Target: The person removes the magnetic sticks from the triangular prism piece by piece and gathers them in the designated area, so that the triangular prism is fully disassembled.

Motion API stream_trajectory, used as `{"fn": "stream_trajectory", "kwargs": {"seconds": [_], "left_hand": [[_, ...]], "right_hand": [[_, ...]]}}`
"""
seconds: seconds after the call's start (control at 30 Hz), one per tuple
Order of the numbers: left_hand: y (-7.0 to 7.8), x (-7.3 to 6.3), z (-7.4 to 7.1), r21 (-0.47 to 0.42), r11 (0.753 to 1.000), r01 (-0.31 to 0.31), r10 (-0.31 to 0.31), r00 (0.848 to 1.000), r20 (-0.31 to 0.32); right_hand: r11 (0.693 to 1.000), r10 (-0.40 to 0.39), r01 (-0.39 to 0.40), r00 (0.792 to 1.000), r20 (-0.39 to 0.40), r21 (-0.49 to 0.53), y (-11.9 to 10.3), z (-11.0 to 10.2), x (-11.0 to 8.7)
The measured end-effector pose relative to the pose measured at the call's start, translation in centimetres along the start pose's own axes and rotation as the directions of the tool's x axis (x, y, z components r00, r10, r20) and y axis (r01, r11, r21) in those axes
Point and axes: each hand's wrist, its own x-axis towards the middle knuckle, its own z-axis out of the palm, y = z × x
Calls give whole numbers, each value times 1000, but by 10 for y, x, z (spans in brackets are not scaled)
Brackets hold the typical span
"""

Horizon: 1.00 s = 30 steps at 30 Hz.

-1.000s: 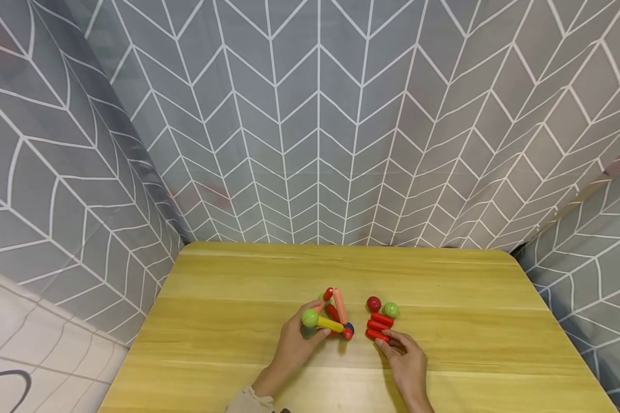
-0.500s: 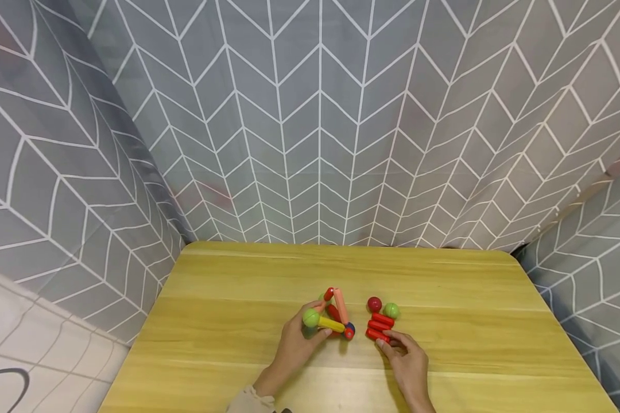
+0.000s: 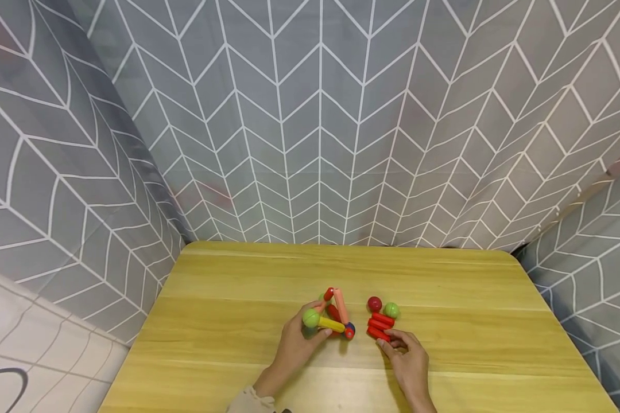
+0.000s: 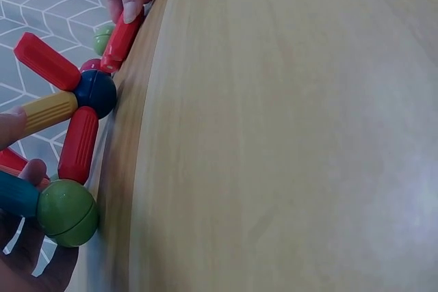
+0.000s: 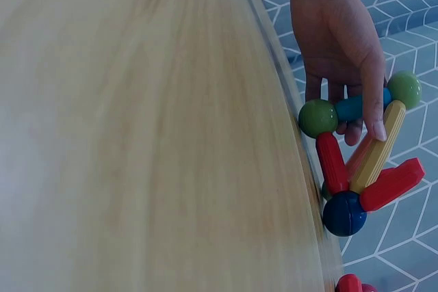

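My left hand (image 3: 295,341) holds a frame built from toy sticks and balls, its thumb against the yellow stick (image 3: 332,324). Green balls (image 5: 318,118) cap both ends of a teal stick (image 5: 350,108) by the palm. A dark blue ball (image 4: 96,94) joins the yellow stick to red sticks (image 4: 81,145), one of which points up and outward. An orange stick (image 3: 341,306) slants above. To the right, my right hand (image 3: 407,355) pinches the nearest red stick (image 4: 123,37) of a short row on the table; its fingertips cover one end.
Other red sticks (image 3: 382,319) lie side by side just beyond the pinched one. A dark red ball (image 3: 374,304) and a green ball (image 3: 391,310) sit behind them. The wooden table (image 3: 237,275) ends at a grey patterned curtain (image 3: 310,172).
The right fingers have shifted very slightly, bringing the nearest red stick a touch closer to the row. The left hand and its frame of sticks stay put.
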Motion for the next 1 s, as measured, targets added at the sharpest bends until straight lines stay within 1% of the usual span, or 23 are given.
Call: {"fn": "stream_trajectory", "kwargs": {"seconds": [0.47, 0.63, 1.0], "left_hand": [[1, 2, 0, 3, 1000, -14, 14, 1000, 5], [0, 2, 0, 0, 1000, -13, 13, 1000, 8], [-2, 2, 0, -8, 1000, -22, 22, 1000, 14]], "right_hand": [[998, 61, -61, 998, 14, 6, -2, -3, 2], [998, 63, -63, 998, 14, 4, -1, -4, 2], [998, 66, -66, 998, -15, 7, 1, -4, 2]]}}
